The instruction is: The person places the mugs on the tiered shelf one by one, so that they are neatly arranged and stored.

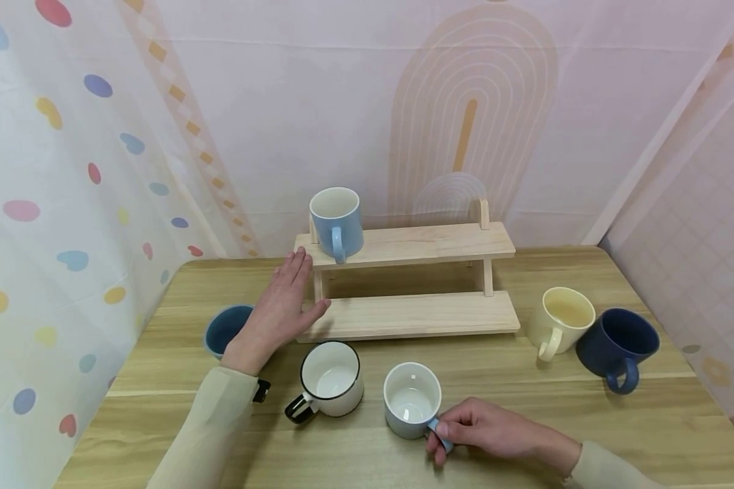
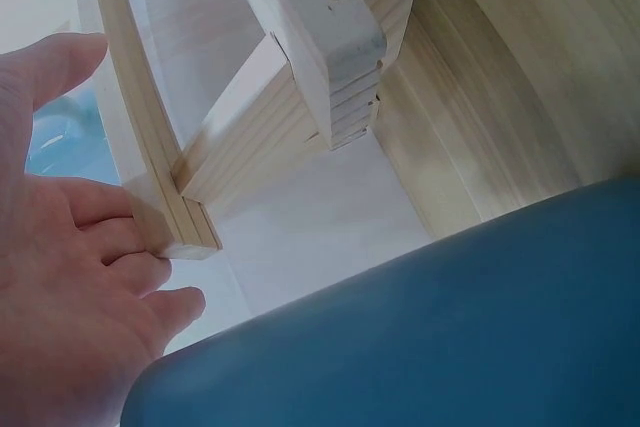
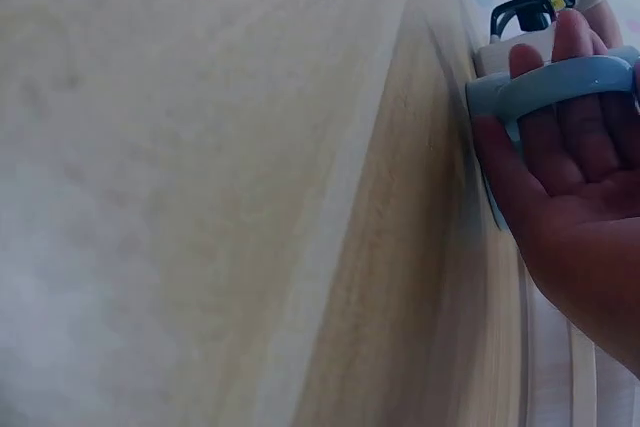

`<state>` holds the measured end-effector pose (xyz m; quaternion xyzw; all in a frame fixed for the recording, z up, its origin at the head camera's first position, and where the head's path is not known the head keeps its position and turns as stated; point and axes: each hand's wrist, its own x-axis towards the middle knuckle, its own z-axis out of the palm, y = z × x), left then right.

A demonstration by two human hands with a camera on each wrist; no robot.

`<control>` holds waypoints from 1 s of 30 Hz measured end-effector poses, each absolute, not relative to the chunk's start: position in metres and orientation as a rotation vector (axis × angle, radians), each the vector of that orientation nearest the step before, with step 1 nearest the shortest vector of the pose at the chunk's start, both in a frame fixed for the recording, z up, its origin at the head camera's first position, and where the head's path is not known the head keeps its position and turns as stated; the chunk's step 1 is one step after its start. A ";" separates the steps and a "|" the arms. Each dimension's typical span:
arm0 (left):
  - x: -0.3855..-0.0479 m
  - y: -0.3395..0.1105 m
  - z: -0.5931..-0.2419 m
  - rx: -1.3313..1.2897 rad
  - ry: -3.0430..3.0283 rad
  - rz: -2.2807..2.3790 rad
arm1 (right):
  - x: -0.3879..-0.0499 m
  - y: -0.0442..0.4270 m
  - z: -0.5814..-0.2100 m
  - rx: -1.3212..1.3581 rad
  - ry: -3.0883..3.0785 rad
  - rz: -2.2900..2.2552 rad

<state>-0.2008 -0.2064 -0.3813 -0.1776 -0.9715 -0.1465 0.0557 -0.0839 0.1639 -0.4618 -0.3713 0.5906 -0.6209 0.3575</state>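
My left hand (image 1: pixel 279 309) is at the left end of a two-tier wooden shelf (image 1: pixel 428 244), fingers extended. In the left wrist view its fingers touch the end of the upper board (image 2: pixel 165 202). A light blue mug (image 1: pixel 338 227) stands upright on that upper tier, just beyond the fingertips. My right hand (image 1: pixel 495 428) holds the handle (image 3: pixel 565 85) of another light blue mug (image 1: pixel 408 421), white inside and upright on the table. Left of it stands a white enamel mug (image 1: pixel 342 401) with a black rim and black handle.
Partly behind my left wrist is a blue mug (image 1: pixel 223 333). Right of the shelf stand a pale yellow mug (image 1: pixel 544 329) and a navy mug (image 1: pixel 599 353), side by side. Patterned curtains (image 1: pixel 293 102) surround the wooden table (image 1: pixel 520 462) at the back and sides.
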 end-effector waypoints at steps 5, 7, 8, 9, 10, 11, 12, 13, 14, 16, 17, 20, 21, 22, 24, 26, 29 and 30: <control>-0.201 -0.206 -0.381 -0.538 -2.950 -0.437 | -0.082 0.165 -0.459 -0.923 1.538 -1.642; -0.201 -0.207 -0.382 -0.540 -2.948 -0.437 | -0.081 0.165 -0.456 -0.915 1.562 -1.659; -0.201 -0.207 -0.382 -0.540 -2.947 -0.440 | -0.080 0.165 -0.454 -0.914 1.580 -1.668; -0.201 -0.207 -0.382 -0.541 -2.946 -0.441 | -0.080 0.164 -0.452 -0.916 1.600 -1.676; -0.200 -0.207 -0.382 -0.542 -2.946 -0.443 | -0.079 0.164 -0.449 -0.911 1.621 -1.683; -0.200 -0.207 -0.382 -0.542 -2.946 -0.445 | -0.079 0.163 -0.446 -0.904 1.643 -1.688; -0.200 -0.207 -0.382 -0.542 -2.946 -0.447 | -0.078 0.162 -0.442 -0.905 1.677 -1.688; -0.200 -0.207 -0.382 -0.541 -2.946 -0.447 | -0.078 0.161 -0.439 -0.904 1.716 -1.687; -0.200 -0.207 -0.382 -0.539 -2.946 -0.446 | -0.078 0.161 -0.435 -0.900 1.749 -1.687; -0.200 -0.207 -0.382 -0.536 -2.945 -0.443 | -0.078 0.159 -0.427 -0.894 1.808 -1.691; -0.200 -0.207 -0.382 -0.536 -2.944 -0.442 | -0.078 0.158 -0.422 -0.893 1.828 -1.701; -0.200 -0.208 -0.382 -0.538 -2.939 -0.440 | -0.079 0.154 -0.411 -0.888 1.842 -1.750; -0.200 -0.208 -0.382 -0.539 -2.939 -0.439 | -0.080 0.152 -0.408 -0.890 1.851 -1.765; -0.200 -0.207 -0.382 -0.538 -2.941 -0.440 | -0.081 0.151 -0.405 -0.890 1.858 -1.783; -0.200 -0.207 -0.382 -0.540 -2.942 -0.441 | -0.083 0.148 -0.399 -0.898 1.886 -1.811; -0.201 -0.207 -0.382 -0.541 -2.943 -0.442 | -0.085 0.146 -0.394 -0.904 1.926 -1.832; -0.201 -0.207 -0.382 -0.542 -2.941 -0.443 | -0.088 0.142 -0.388 -0.891 1.979 -1.848; -0.201 -0.207 -0.382 -0.542 -2.941 -0.444 | -0.089 0.141 -0.386 -0.882 1.998 -1.851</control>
